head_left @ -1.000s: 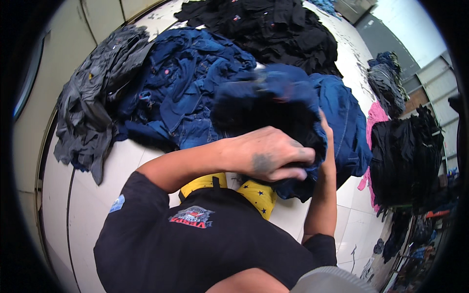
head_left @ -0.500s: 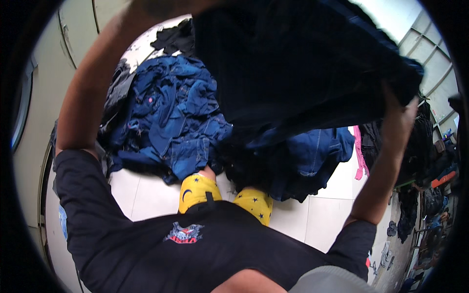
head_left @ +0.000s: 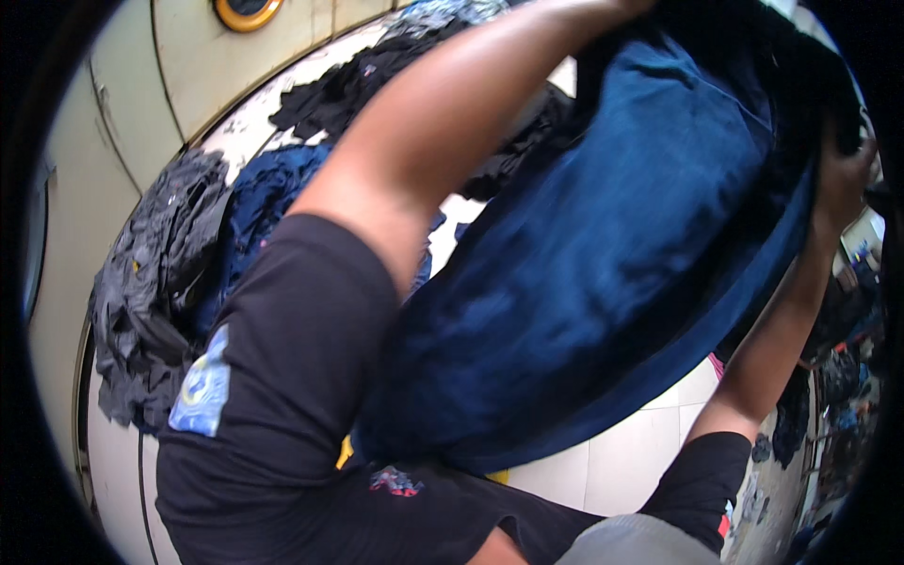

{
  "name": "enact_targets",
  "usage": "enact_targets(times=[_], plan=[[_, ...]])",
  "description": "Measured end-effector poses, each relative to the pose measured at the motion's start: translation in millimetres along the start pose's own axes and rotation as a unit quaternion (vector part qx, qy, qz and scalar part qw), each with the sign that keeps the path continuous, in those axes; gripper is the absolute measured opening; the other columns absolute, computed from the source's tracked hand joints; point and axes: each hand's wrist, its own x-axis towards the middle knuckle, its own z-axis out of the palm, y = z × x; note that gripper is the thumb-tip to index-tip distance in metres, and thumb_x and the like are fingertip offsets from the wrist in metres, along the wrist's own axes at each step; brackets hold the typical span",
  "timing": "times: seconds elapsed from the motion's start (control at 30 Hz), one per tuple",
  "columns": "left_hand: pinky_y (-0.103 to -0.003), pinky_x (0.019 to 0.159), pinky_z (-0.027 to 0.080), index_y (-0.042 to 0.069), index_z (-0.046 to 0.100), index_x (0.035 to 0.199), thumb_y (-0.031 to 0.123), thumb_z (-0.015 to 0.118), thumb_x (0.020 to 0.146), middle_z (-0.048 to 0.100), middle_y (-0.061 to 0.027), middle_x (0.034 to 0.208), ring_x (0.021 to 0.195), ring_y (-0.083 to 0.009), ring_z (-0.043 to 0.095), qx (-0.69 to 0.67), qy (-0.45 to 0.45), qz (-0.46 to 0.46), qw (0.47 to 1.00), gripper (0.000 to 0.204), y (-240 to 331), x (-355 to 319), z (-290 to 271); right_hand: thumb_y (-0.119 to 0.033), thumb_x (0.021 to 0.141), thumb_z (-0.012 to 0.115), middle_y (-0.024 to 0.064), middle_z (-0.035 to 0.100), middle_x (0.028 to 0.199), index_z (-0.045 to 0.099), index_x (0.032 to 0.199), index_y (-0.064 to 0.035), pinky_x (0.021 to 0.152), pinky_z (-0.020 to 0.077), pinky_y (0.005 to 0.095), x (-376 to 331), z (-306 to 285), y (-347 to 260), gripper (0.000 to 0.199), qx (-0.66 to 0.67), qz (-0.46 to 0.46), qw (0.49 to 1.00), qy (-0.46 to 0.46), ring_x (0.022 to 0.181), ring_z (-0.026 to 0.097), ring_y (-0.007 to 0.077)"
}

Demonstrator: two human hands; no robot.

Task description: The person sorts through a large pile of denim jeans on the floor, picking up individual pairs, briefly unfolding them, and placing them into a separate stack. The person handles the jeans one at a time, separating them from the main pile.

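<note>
A large blue denim garment [head_left: 603, 226] is stretched up between my raised hands and hangs down in front of my body. At its upper right edge my right hand [head_left: 845, 174] is closed on the cloth. My left hand [head_left: 636, 6] is at the garment's top and mostly cut off by the picture's upper edge; the cloth hangs from there. Which kind of garment it is, I cannot tell. Behind my left arm lies a heap of blue denim clothes [head_left: 268, 188], partly hidden by my sleeve.
Grey clothes [head_left: 155, 282] are piled at the left, by the pale panelled wall [head_left: 122, 113]. Black clothes [head_left: 353, 85] lie farther back on the floor. White floor tiles [head_left: 612, 452] show below the garment. Cluttered shelves and dark items [head_left: 843, 377] stand along the right.
Both hands have moved up and to the right with the denim garment, which now hangs longer and covers my legs. My left arm has swung across to the right, and the view has shifted leftward.
</note>
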Motion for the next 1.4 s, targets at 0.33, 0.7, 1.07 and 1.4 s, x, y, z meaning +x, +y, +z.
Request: enact_targets(times=[0.33, 0.7, 1.07, 1.4], plan=[[-0.088, 0.117, 0.004, 0.010, 0.038, 0.168, 0.074, 0.049, 0.102, 0.018, -0.0287, 0.178, 0.162, -0.0599, 0.006, -0.171, -0.525, -0.304, 0.776, 0.093, -8.5, -466.2, 17.1, -0.045, 0.117, 0.043, 0.0273, 0.041, 0.169, 0.040, 0.165, -0.0025, 0.128, 0.0302, 0.0519, -474.1, 133.5, -110.8, 0.065, 0.402, 0.036, 0.511, -0.759, 0.155, 0.041, 0.0403], [-0.072, 0.122, 0.030, 0.001, 0.019, 0.170, 0.063, 0.092, 0.072, 0.035, -0.0330, 0.167, 0.158, -0.0544, 0.027, 0.457, -0.366, -0.521, 0.621, 0.136, -384.1, -608.0, -185.9, -0.034, 0.121, 0.032, 0.0157, 0.030, 0.177, 0.038, 0.167, -0.0039, 0.135, 0.0182, 0.0458, -550.0, 76.8, -83.2, 0.055, 0.322, 0.103, 0.522, -0.783, 0.165, 0.025, 0.0329], [-0.058, 0.087, 0.059, -0.002, 0.061, 0.131, 0.034, 0.078, 0.073, 0.075, -0.0306, 0.097, 0.096, -0.0501, 0.073, 0.289, -0.491, -0.607, 0.554, 0.071, -211.6, -695.7, -286.4, -0.031, 0.121, 0.033, 0.0184, 0.033, 0.175, 0.039, 0.166, -0.0003, 0.133, 0.0235, 0.0432, -540.5, 71.3, -108.9, 0.054, 0.259, 0.041, 0.552, -0.791, 0.162, 0.030, 0.0318], [-0.052, 0.086, 0.057, 0.009, 0.061, 0.116, 0.024, 0.076, 0.072, 0.073, -0.0188, 0.100, 0.100, -0.0434, 0.071, 0.178, -0.506, -0.502, 0.679, 0.048, -67.5, -639.8, -331.2, -0.039, 0.120, 0.039, 0.0187, 0.038, 0.172, 0.042, 0.165, -0.0045, 0.131, 0.0254, 0.0419, -553.1, 80.8, -102.5, 0.057, 0.354, 0.126, 0.526, -0.763, 0.161, 0.033, 0.0311]])
